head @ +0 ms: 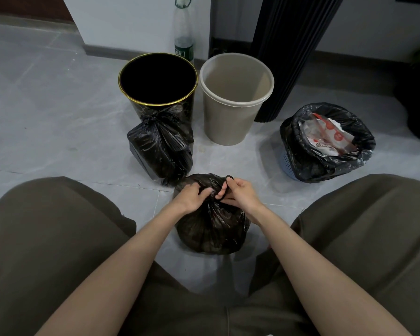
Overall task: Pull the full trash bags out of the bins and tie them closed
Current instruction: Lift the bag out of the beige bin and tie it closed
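A black trash bag (211, 229) sits on the grey tiled floor (58, 117) between the person's knees. The left hand (192, 196) grips its gathered neck with curled fingers, and the right hand (238, 194) pinches a twisted strip of the plastic. Beyond them a tied bag (160, 151) leans against the black bin (158, 86), beside the beige bin (235, 98). To the right, a blue basket (289, 163) holds a full, open bag (325, 141).

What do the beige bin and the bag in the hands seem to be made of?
The beige bin is probably matte moulded plastic, with a paler, slightly translucent rolled rim. The black trash bag looks like thin glossy plastic film: it wrinkles, gathers at the neck and shows sharp highlights.
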Motion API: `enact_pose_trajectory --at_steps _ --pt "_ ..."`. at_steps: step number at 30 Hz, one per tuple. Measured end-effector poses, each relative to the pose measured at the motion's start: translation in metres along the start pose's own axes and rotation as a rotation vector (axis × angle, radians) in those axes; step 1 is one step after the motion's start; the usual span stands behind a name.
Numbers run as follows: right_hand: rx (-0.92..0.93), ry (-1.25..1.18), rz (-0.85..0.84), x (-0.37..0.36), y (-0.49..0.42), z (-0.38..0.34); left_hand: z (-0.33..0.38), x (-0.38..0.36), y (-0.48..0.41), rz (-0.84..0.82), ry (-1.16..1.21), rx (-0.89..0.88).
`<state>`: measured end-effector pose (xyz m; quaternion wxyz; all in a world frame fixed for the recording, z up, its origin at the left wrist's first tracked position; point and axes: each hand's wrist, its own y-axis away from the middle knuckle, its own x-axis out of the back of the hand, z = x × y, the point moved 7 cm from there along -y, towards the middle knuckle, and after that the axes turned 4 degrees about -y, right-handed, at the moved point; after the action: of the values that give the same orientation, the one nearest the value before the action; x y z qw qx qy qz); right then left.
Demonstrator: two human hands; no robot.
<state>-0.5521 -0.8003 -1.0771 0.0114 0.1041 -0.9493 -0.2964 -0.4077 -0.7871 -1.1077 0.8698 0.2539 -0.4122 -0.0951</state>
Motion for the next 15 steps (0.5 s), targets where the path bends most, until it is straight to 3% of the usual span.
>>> enact_pose_trajectory --at_steps 3,6,10,15 --pt "-0.007 -0.005 0.027 0.002 0.0 0.0 0.004 0.004 0.002 0.049 -0.142 -0.077" --pt "-0.016 0.006 0.057 0.007 -0.004 0.003 -0.005 0.014 0.005 0.155 -0.003 -0.001" --pt "-0.003 0.155 0.084 0.011 -0.011 0.01 -0.013 0.015 0.006 0.174 0.4 0.16" --pt "-0.016 0.19 0.201 0.023 -0.017 0.012 -0.015 -0.008 0.014 0.116 1.234 0.465"
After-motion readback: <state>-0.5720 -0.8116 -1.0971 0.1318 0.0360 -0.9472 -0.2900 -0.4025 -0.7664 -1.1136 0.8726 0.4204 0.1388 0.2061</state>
